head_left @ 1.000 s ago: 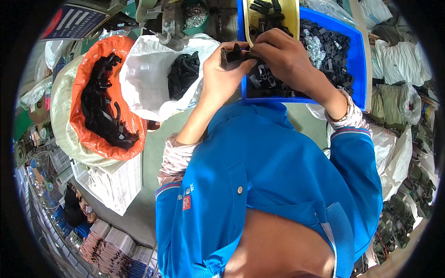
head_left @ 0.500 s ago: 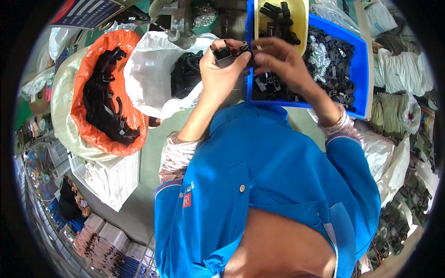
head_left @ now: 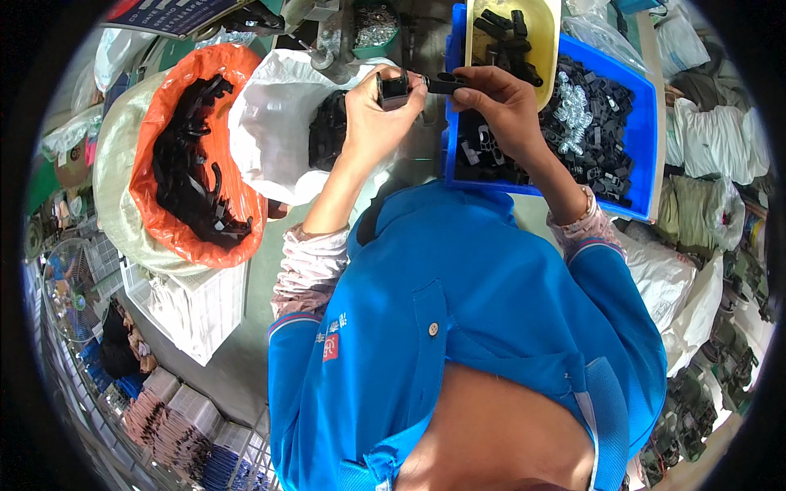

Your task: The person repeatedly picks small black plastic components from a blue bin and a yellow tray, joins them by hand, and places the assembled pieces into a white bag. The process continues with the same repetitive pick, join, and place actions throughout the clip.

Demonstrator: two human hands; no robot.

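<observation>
My left hand is closed round a black bracket-like plastic part, its thumb pressing near the inner end. From the other side, my right hand pinches a longer black plastic piece between thumb and fingers. The two pieces meet end to end between my hands; whether they are joined I cannot tell. Under my right forearm lies a blue tray of small black plastic parts, with a cluster of shiny clear pieces on top. A yellow bin with larger black parts sits at its far left corner.
Left of my hands stand a white bag and an orange-lined sack, both with black parts inside. A metal fixture and a green bowl of small metal pieces are at the back. A white crate stands lower left.
My right hand has closed in a pinch on the longer black piece, which now lies level between both hands. The view has shifted slightly, moving the tray rightward.
</observation>
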